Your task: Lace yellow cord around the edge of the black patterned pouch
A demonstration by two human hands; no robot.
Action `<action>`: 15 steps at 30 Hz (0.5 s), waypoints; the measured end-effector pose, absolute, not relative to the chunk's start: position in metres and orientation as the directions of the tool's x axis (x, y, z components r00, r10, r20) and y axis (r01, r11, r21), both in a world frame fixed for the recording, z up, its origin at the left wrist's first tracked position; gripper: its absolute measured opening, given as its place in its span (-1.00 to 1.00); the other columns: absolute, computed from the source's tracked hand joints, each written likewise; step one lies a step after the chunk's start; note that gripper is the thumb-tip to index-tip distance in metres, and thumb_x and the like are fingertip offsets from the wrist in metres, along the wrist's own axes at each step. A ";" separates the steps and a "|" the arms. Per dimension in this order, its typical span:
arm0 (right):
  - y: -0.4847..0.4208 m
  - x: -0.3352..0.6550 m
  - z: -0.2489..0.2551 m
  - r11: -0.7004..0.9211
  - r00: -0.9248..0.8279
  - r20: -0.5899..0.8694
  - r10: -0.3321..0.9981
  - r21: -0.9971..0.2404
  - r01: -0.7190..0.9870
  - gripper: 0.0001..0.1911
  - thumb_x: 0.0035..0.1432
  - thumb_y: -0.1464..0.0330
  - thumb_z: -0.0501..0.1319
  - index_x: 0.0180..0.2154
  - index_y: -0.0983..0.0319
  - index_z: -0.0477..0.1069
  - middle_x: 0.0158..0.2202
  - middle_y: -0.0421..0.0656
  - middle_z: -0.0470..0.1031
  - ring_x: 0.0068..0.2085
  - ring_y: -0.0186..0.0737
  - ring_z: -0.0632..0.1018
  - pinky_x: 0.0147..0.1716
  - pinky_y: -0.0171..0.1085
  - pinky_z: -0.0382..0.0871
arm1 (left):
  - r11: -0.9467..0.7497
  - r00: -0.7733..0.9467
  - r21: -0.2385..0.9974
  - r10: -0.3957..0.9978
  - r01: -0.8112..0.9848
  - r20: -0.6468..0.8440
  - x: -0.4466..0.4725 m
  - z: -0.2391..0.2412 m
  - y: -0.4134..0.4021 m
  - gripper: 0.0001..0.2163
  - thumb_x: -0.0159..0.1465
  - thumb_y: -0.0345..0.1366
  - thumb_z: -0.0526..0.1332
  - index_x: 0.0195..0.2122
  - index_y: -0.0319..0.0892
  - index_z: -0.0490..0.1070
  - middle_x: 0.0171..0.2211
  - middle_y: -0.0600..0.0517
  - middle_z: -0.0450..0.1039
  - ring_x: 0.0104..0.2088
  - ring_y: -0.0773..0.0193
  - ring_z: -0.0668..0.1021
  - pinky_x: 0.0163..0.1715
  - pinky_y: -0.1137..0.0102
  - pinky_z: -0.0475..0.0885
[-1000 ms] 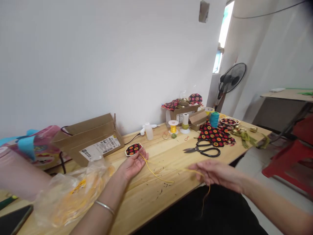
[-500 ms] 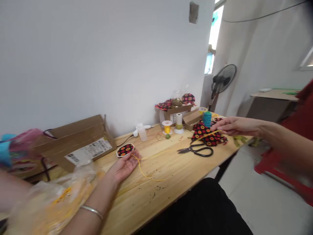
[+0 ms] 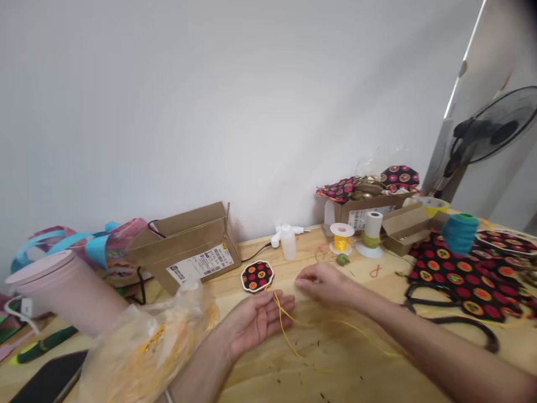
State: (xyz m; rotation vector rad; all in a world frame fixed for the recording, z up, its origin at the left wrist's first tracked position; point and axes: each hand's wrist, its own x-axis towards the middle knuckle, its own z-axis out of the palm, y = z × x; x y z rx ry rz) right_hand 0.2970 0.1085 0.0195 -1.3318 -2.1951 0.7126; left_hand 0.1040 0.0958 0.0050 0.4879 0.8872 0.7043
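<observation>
My left hand (image 3: pixel 260 324) is palm up over the table, its thumb against the index finger on a yellow cord (image 3: pixel 287 338). Just beyond the thumb is a small black pad (image 3: pixel 257 276) with red and orange dots and a pale rim. The cord trails from it across my fingers and onto the wood. To the right, my right hand (image 3: pixel 321 284) is closed with fingers bent together, apart from the left; whether any cord is between its fingertips is hidden. Dark-handled scissors (image 3: pixel 436 296) lie at the right beside dotted fabric (image 3: pixel 465 274).
A plastic bag of yellow cord (image 3: pixel 159 347) lies left, near a phone (image 3: pixel 52 378) and a pink cup (image 3: pixel 67 285). Behind are a cardboard box (image 3: pixel 188 240), a bottle (image 3: pixel 288 243), a yellow spool (image 3: pixel 340 243), a white spool (image 3: pixel 372 226) and a teal thread cone (image 3: pixel 460 232).
My right hand has moved left, from above the scissors and fabric to close beside my left hand. The view has turned left. The left hand still lies by the pad.
</observation>
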 end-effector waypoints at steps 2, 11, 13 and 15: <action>0.117 0.276 0.005 0.404 -0.435 0.124 0.892 -0.652 0.642 -0.64 0.07 0.27 -0.01 -0.53 0.32 0.46 -0.65 -0.23 0.37 -0.59 -0.41 0.29 -0.65 -0.44 0.03 | 0.642 0.444 0.706 0.748 -0.299 -0.492 0.106 0.003 0.093 -0.89 0.17 -0.39 0.08 -0.35 -0.32 0.34 -0.34 -0.17 0.51 -0.29 0.17 0.53 -0.27 0.31 0.37; 0.112 0.269 -0.010 0.355 -0.335 0.186 0.924 -0.747 0.563 -0.83 -0.06 0.41 0.09 -0.60 0.28 0.37 -0.62 -0.25 0.34 -0.53 -0.41 0.31 -0.55 -0.44 0.11 | 0.651 0.431 0.758 0.695 -0.038 -0.576 0.107 0.004 0.087 -0.80 0.08 -0.24 0.18 -0.41 -0.31 0.34 -0.41 -0.16 0.52 -0.40 0.23 0.55 -0.38 0.38 0.38; 0.111 0.270 -0.010 0.334 -0.314 0.177 0.933 -0.755 0.564 -0.85 -0.09 0.46 0.07 -0.62 0.28 0.34 -0.63 -0.26 0.32 -0.55 -0.41 0.30 -0.57 -0.44 0.10 | 0.626 0.349 0.776 0.713 0.075 -0.608 0.104 0.003 0.087 -0.77 0.02 -0.18 0.21 -0.47 -0.29 0.33 -0.49 -0.10 0.53 -0.48 0.28 0.55 -0.48 0.44 0.37; 0.110 0.272 -0.011 0.323 -0.293 0.180 0.939 -0.753 0.574 -0.88 -0.13 0.48 0.08 -0.62 0.28 0.33 -0.62 -0.25 0.32 -0.54 -0.40 0.30 -0.56 -0.43 0.11 | 0.578 0.257 0.797 0.755 0.172 -0.603 0.100 0.002 0.087 -0.74 -0.01 -0.13 0.20 -0.51 -0.27 0.31 -0.60 -0.02 0.50 -0.60 0.35 0.52 -0.59 0.50 0.33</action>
